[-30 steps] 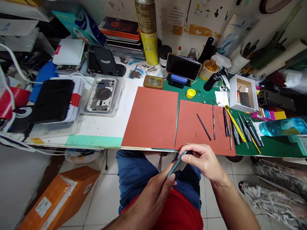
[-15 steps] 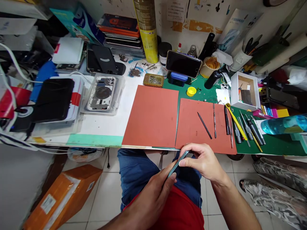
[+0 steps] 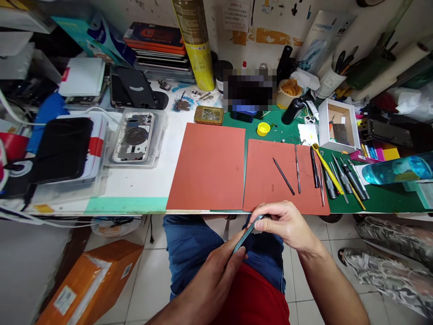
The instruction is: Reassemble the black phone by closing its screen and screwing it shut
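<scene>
A thin blue-grey phone (image 3: 244,239), seen nearly edge-on, is held in both hands over my lap, just off the table's front edge. Around its lower end is my left hand (image 3: 225,259), thumb on the near side. My right hand (image 3: 279,222) pinches the upper end between thumb and fingers. Just beyond the hands are two reddish-brown mats, a left one (image 3: 208,169) and a right one (image 3: 259,180). On the right mat rest a black pointed tool (image 3: 283,176) and a slim metal tool (image 3: 297,169).
Tweezers, drivers and a yellow brush (image 3: 327,169) lie at the right. A white box (image 3: 339,126) and a blue bottle (image 3: 397,169) stand beyond. At left are a phone frame in a clear case (image 3: 133,137) and a black phone (image 3: 63,149). Another person's legs (image 3: 389,257) show at right.
The view has shifted a little, so the table items appear further left. Both hands keep hold of the phone, which is tilted slightly differently. The phone on the blue stand is now pixelated.
</scene>
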The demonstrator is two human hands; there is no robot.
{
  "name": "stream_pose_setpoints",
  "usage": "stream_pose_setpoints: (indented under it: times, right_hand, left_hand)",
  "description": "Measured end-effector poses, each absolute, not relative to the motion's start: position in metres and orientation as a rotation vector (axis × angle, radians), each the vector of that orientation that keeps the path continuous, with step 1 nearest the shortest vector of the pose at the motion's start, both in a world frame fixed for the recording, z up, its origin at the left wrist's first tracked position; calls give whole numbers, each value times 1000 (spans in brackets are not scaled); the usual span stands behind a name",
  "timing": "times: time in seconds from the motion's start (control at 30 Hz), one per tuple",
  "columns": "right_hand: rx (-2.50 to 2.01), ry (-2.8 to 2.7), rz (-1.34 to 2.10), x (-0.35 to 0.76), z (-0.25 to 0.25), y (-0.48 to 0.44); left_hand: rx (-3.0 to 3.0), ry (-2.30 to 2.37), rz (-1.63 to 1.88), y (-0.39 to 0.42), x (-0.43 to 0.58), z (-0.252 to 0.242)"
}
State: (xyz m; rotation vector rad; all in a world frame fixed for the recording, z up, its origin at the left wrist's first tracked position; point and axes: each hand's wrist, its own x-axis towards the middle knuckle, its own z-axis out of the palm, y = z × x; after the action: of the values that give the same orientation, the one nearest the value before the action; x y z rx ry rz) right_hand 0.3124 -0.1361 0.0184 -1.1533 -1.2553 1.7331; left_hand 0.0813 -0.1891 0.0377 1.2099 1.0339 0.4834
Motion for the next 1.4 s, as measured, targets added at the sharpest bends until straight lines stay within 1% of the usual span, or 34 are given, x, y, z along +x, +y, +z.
stream_pose_setpoints:
  times: [0.3, 0.57, 0.9, 1.0, 1.2, 1.4]
  right_hand:
    - [-1100, -1288, 1757, 317, 24, -137]
    - [-1072, -1328, 1688, 318, 26, -138]
    - [-1111, -1312, 1681, 316, 25, -139]
    - [-1134, -1256, 1684, 315, 24, -144]
    - [-1295, -998, 1478, 292, 23, -171]
    - [-1362, -910, 1471, 264, 31, -183]
  left_hand:
    - [1262, 1075, 377, -196, 68, 25]
    - [1273, 1050, 306, -195, 63, 23]
    - [1225, 1066, 362, -196, 64, 25]
    - [1080, 1030, 363, -192, 60, 23]
    - [467, 848, 503, -186, 57, 11]
    - [357, 832, 571, -188, 61, 3]
